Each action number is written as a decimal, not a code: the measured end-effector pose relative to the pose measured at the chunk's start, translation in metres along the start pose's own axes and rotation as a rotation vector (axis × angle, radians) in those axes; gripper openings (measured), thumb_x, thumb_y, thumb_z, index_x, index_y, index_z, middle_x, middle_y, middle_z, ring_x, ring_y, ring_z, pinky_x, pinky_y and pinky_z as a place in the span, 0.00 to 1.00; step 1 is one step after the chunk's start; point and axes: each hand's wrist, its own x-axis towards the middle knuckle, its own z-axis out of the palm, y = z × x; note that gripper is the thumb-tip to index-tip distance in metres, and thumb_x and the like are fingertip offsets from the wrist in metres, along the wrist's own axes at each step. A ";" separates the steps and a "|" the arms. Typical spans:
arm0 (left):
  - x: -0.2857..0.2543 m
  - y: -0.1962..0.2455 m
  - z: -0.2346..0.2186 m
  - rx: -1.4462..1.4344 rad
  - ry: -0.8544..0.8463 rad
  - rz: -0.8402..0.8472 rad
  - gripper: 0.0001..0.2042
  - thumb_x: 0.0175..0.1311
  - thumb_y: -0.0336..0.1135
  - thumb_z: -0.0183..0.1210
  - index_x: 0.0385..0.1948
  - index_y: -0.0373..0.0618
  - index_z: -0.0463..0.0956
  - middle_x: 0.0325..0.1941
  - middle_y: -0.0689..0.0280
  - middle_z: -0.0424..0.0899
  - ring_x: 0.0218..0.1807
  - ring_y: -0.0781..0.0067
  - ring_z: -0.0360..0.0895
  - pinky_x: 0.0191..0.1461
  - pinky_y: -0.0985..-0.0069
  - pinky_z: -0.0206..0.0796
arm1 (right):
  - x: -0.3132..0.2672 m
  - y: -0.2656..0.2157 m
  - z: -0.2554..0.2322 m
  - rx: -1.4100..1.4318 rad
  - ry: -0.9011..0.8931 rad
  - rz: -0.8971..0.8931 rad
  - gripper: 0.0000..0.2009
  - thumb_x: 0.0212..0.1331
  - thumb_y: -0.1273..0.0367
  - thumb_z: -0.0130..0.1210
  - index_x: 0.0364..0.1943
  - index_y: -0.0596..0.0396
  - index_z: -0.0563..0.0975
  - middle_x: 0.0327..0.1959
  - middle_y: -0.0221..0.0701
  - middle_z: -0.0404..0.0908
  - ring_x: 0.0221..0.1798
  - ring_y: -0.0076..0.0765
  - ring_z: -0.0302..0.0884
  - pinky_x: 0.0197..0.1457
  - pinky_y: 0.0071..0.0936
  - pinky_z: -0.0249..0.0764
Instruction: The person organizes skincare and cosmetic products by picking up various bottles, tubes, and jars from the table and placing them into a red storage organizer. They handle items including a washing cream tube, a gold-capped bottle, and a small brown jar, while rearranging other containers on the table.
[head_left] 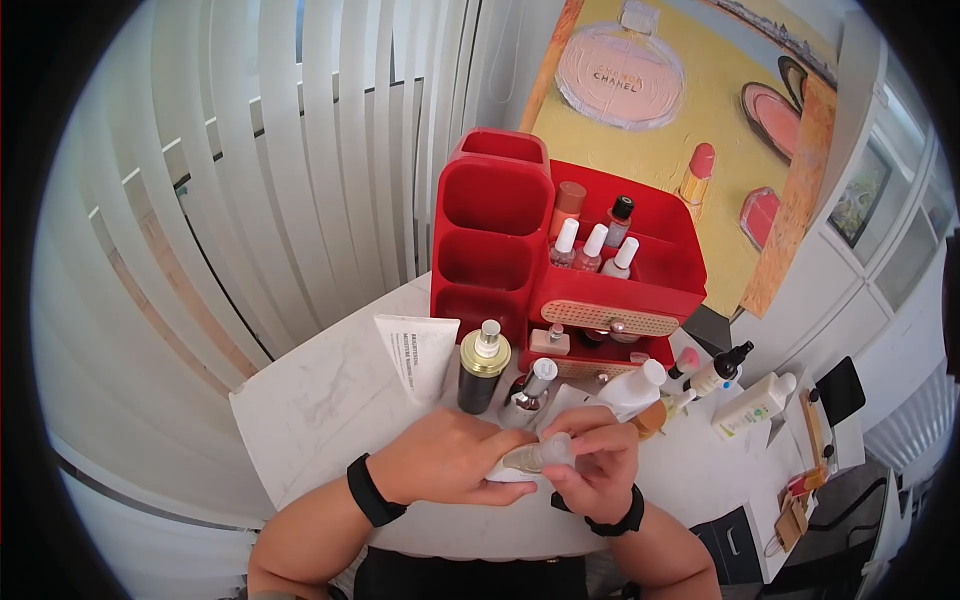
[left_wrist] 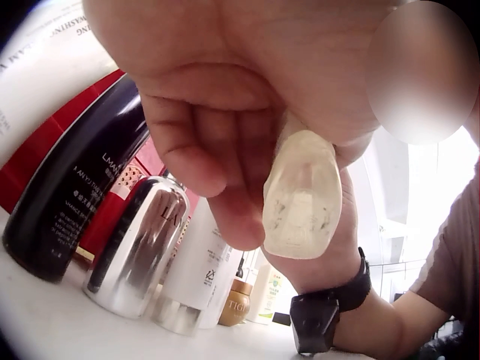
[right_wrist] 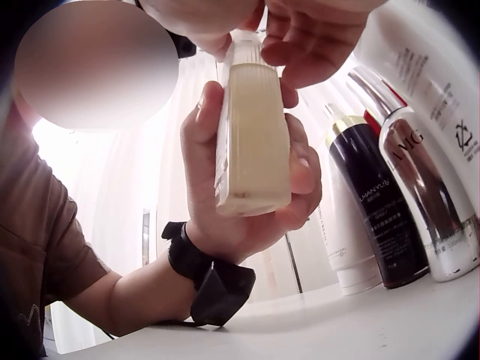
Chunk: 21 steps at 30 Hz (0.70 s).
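Observation:
My left hand (head_left: 440,462) grips a small clear bottle (right_wrist: 255,142) of pale yellowish liquid, fingers and thumb wrapped round its sides. At its top, my right hand (head_left: 603,460) pinches the translucent cap (head_left: 557,450) between thumb and fingers. The bottle is held tilted above the table, its neck toward the right hand; in the left wrist view its rounded base faces the camera. Just beyond the hands stand a silver bottle (head_left: 527,402), a black bottle with a gold collar (head_left: 482,375) and a white tube (head_left: 418,350).
Behind is a red organizer (head_left: 490,190) holding several nail polish bottles (head_left: 592,245); its lower drawer is partly out. White bottles (head_left: 636,388), an amber jar (left_wrist: 235,304) and a dark pump bottle (head_left: 720,368) stand to the right on the marble-look table (head_left: 320,400). Vertical blinds hang at left.

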 end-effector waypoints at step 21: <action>0.000 0.002 -0.001 0.054 -0.012 -0.024 0.21 0.55 0.49 0.72 0.42 0.43 0.79 0.20 0.62 0.81 0.22 0.57 0.81 0.26 0.67 0.72 | 0.007 -0.001 -0.006 -0.150 -0.062 -0.025 0.18 0.56 0.75 0.67 0.50 0.50 0.75 0.48 0.43 0.78 0.42 0.39 0.79 0.43 0.31 0.78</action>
